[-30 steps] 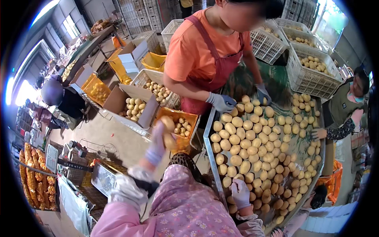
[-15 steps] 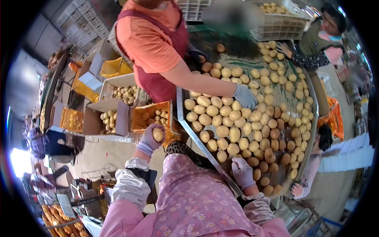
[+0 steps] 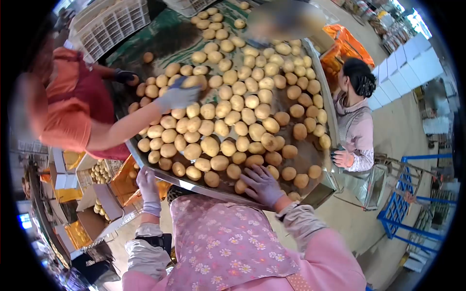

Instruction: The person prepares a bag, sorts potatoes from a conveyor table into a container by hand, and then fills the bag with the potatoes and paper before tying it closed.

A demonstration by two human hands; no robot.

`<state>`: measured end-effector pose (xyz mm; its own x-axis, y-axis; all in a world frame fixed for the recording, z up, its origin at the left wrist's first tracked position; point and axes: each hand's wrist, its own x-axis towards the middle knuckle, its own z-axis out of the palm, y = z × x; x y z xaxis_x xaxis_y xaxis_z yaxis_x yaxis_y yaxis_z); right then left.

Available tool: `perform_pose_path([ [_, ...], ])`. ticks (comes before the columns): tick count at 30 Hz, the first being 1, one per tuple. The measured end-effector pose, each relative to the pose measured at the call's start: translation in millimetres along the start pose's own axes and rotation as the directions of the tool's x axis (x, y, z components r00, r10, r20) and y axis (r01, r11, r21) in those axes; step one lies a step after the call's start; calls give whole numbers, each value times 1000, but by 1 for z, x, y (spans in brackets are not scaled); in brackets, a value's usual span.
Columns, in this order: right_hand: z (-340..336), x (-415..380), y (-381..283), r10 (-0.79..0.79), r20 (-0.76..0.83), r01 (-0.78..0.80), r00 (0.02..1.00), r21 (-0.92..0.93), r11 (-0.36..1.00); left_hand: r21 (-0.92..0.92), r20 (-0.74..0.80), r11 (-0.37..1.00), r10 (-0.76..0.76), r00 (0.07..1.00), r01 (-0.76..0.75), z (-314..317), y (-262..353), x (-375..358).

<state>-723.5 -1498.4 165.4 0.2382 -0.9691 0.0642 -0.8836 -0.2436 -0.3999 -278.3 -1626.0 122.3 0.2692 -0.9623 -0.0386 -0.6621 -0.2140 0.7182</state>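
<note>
Many round, yellow-brown potatoes [image 3: 210,146] lie spread over a metal-edged sorting table [image 3: 194,186] with a dark, dirty surface. My right hand [image 3: 264,186], in a pale purple glove, rests with spread fingers on potatoes by the near edge. At the table's near left corner is my left hand [image 3: 148,185], gloved alike and raised beside the metal rim. No potato shows in it, and its fingers are partly bunched, too small to read clearly.
At the left, a co-worker in an orange shirt [image 3: 68,116] reaches a grey-gloved hand [image 3: 180,94] over the potatoes. Another person [image 3: 357,121] stands at the right edge. White crates [image 3: 109,29] stand beyond; boxes [image 3: 99,213] of potatoes sit lower left.
The view has turned to the right. The potato has gone from my left hand, which is now by the table's rim. My right hand has opened and moved onto the potatoes.
</note>
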Motion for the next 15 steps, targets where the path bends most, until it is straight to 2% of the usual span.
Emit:
perform_pose_path([
  [1,-8,-18,23,2,54,-2,999,-1,1000,-25,24,997,77,997,-76,11,43,-9],
  [2,-17,-30,44,-3,107,3,994,-4,1000,-87,52,970,234,971,-229,21,70,-4],
  [3,-39,-33,53,40,15,-39,999,-40,998,100,86,876,465,881,-472,30,69,10],
  [4,-39,-41,68,121,-23,-122,992,-43,992,267,164,689,656,737,-673,40,65,24],
  [5,-31,-49,83,202,-61,-205,977,-41,978,268,203,669,664,720,-693,48,86,30],
  [6,-19,-53,95,283,-95,-287,954,-34,957,187,185,841,478,859,-508,59,107,27],
  [7,-6,-47,102,264,-335,-264,905,48,963,265,203,833,444,873,-485,76,113,31],
  [8,-14,-29,85,314,-288,-278,904,161,947,340,216,821,406,888,-458,94,114,31],
  [9,-34,-1,55,354,-235,-289,905,267,919,422,328,831,233,916,-362,109,119,25],
  [10,-44,14,40,384,-182,-299,905,369,880,619,384,692,144,912,-370,127,118,15],
  [11,-28,10,47,12,-93,-9,996,34,999,616,357,703,153,921,-356,132,137,-1],
  [12,-14,-4,59,85,24,-87,996,112,990,613,330,713,162,930,-342,132,151,-12],
  [13,-6,-22,78,146,145,-171,979,180,969,510,403,736,253,880,-445,127,143,-15],
  [14,-6,-32,97,187,269,-253,945,235,938,400,456,746,343,821,-533,123,135,-20],
  [15,-21,-8,122,219,652,-311,726,27,950,457,554,731,212,805,-507,114,147,-29],
])
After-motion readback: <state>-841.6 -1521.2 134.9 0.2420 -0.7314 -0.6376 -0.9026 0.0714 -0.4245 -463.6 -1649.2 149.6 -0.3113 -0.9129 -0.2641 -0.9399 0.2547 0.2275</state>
